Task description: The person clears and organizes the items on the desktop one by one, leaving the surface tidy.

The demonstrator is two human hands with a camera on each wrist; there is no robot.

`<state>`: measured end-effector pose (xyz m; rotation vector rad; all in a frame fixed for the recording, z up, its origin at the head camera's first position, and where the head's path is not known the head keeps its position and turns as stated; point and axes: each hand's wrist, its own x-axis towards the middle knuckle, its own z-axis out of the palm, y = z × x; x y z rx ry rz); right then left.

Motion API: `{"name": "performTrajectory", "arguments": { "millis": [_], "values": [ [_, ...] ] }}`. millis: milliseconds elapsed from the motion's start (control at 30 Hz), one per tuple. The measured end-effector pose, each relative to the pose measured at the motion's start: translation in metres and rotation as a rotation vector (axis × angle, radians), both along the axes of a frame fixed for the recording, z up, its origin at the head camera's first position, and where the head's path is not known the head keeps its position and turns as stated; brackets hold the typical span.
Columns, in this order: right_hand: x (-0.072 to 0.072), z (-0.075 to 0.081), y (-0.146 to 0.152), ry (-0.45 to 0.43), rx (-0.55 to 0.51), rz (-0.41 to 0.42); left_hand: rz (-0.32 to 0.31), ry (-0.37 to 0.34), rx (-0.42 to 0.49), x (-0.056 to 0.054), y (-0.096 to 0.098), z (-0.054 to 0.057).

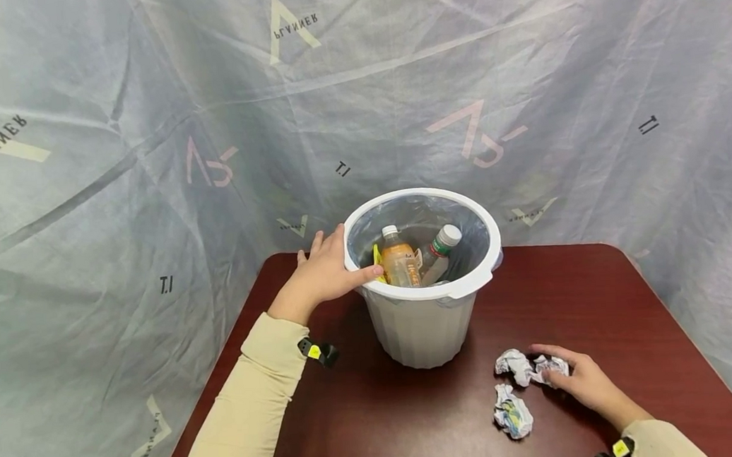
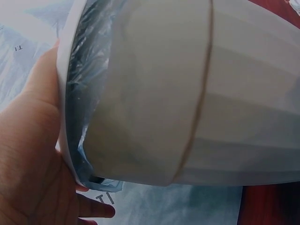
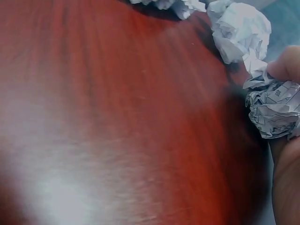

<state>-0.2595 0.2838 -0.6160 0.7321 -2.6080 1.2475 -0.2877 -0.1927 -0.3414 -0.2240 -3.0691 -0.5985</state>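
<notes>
A white trash bin with a clear plastic liner stands upright on the table. My left hand rests on the left side of its rim, thumb across the top and fingers spread. In the left wrist view, the left hand lies against the rim beside the liner. To the right of the bin, my right hand grips a crumpled paper ball between thumb and fingers. A second paper ball touches or nearly touches the held one. Closer to the front lies another paper ball with coloured print.
Inside the bin are an orange-labelled bottle, a white-capped bottle and something yellow. The dark red table extends around the bin. A grey printed sheet hangs behind and at the sides.
</notes>
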Motion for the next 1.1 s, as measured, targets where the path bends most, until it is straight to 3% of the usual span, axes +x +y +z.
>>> {"name": "performTrajectory", "arguments": {
  "millis": [267, 467, 700, 933, 1100],
  "values": [
    [-0.022, 0.014, 0.012, -0.024, 0.025, -0.088, 0.010, -0.003, 0.011, -0.002, 0.000, 0.000],
    [-0.042, 0.043, 0.017, -0.026, -0.036, -0.103, 0.012, -0.002, 0.012, -0.001, 0.000, -0.001],
    [-0.068, 0.087, 0.017, -0.007, -0.020, -0.159, 0.001, -0.005, 0.008, -0.002, 0.000, -0.002],
    [-0.093, 0.150, 0.011, -0.027, 0.000, -0.225, 0.001, -0.003, 0.017, 0.001, 0.000, -0.002],
    [-0.106, 0.186, -0.001, -0.007, 0.002, -0.223, 0.000, -0.007, 0.002, 0.001, 0.000, -0.001]
  ]
}}
